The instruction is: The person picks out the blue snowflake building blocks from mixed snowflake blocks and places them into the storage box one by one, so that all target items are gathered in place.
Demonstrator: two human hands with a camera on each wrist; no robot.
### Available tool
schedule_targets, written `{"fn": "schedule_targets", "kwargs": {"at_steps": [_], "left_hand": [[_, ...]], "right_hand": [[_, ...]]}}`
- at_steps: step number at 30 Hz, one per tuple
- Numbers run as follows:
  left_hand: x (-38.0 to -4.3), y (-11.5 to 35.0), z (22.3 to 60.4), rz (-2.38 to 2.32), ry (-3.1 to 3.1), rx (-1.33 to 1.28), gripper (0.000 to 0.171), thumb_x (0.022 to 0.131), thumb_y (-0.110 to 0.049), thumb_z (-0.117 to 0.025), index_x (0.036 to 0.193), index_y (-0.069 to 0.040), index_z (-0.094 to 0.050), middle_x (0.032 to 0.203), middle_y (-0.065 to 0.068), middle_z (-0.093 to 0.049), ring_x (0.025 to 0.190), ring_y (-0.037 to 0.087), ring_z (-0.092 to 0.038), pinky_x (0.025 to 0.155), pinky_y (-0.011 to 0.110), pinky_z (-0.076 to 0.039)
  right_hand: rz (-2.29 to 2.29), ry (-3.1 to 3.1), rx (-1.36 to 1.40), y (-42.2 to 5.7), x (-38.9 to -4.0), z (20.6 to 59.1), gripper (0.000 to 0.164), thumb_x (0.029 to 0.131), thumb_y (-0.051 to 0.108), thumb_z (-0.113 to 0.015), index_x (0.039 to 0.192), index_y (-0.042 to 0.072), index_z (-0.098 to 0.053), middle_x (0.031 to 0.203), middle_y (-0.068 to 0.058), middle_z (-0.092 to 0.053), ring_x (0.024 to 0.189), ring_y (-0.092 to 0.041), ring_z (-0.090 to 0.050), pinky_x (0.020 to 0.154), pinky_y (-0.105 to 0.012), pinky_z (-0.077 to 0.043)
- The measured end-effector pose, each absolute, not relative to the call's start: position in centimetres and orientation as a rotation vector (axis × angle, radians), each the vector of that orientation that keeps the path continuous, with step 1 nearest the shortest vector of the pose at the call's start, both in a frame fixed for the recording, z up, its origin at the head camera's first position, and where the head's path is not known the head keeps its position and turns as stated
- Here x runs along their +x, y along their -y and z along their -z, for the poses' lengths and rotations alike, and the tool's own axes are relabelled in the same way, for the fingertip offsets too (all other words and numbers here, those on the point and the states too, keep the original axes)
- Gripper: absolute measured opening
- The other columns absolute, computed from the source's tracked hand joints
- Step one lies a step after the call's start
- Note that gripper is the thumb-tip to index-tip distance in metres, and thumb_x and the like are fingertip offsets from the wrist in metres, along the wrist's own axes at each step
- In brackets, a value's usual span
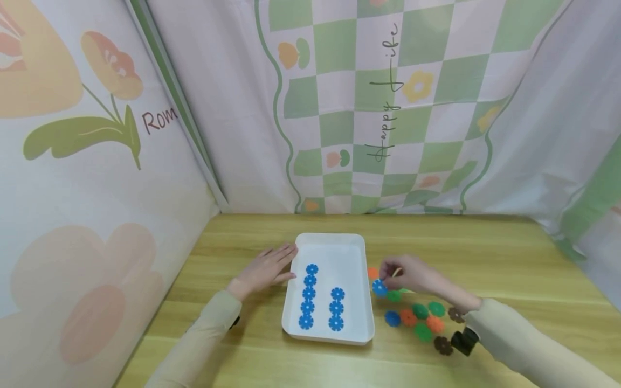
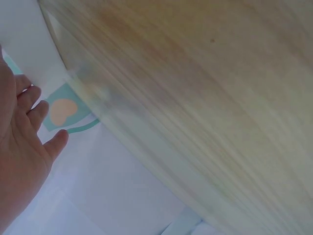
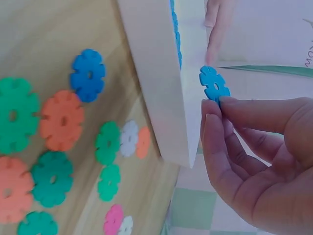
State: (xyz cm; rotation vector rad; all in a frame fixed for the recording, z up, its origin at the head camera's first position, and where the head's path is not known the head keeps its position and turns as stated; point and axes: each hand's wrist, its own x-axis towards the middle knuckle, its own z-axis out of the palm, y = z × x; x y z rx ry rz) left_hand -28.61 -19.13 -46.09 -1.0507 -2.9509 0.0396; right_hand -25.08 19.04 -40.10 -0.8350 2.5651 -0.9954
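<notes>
My right hand pinches a blue notched plastic disc between thumb and fingertips, just right of the white tray. In the right wrist view the disc is upright beside the tray's wall. My left hand touches the tray's left edge with its fingers straight; in the left wrist view they are spread. Inside the tray, blue discs lie in two columns: a longer left column of several discs and a shorter right column of three.
Loose notched discs lie right of the tray: a blue disc, an orange disc, a green disc, a brown disc and several others. A pink disc shows in the right wrist view. Curtains hang behind the wooden table.
</notes>
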Motion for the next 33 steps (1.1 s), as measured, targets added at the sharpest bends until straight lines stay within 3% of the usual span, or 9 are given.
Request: {"fn": "schedule_targets", "kwargs": {"at_steps": [10, 15, 23, 33], "left_hand": [[-28.9, 19.2, 46.2, -0.018, 2.973, -1.046, 0.07, 0.103, -0.052, -0.041, 0.158, -0.011, -0.025, 0.165, 0.008, -0.025, 0.153, 0.026, -0.027, 0.122, 0.053, -0.03], [-28.9, 19.2, 46.1, -0.028, 2.991, -1.046, 0.072, 0.103, -0.054, -0.039, 0.158, -0.011, -0.024, 0.166, 0.006, -0.021, 0.154, 0.025, -0.023, 0.123, 0.053, -0.028], [-28.9, 19.2, 46.0, -0.097, 2.96, -1.09, 0.071, 0.103, -0.053, -0.04, 0.157, -0.009, -0.026, 0.166, 0.007, -0.022, 0.154, 0.025, -0.024, 0.125, 0.047, -0.026], [-29.1, 19.3, 46.0, -0.144, 2.93, -1.105, 0.072, 0.103, -0.053, -0.04, 0.157, -0.008, -0.027, 0.165, 0.007, -0.024, 0.154, 0.025, -0.025, 0.125, 0.046, -0.026]], "right_hand": [[1.08, -2.49, -0.62, -15.9, -27.6, 39.5, 0.005, 0.092, 0.006, -0.064, 0.094, 0.001, -0.063, 0.089, -0.011, -0.067, 0.081, -0.021, -0.068, 0.076, -0.043, -0.061], [1.053, -2.522, -0.599, -14.3, -28.7, 39.8, 0.005, 0.091, 0.005, -0.066, 0.093, 0.002, -0.063, 0.088, -0.01, -0.068, 0.079, -0.018, -0.068, 0.076, -0.041, -0.061], [1.042, -2.501, -0.663, -12.8, -29.9, 40.8, 0.003, 0.09, 0.002, -0.065, 0.088, 0.0, -0.063, 0.081, -0.007, -0.069, 0.071, -0.013, -0.066, 0.068, -0.028, -0.061], [0.953, -2.543, -0.574, -11.0, -30.9, 42.3, 0.004, 0.091, 0.002, -0.066, 0.087, 0.001, -0.064, 0.083, -0.009, -0.068, 0.071, -0.016, -0.065, 0.068, -0.03, -0.06]]}}
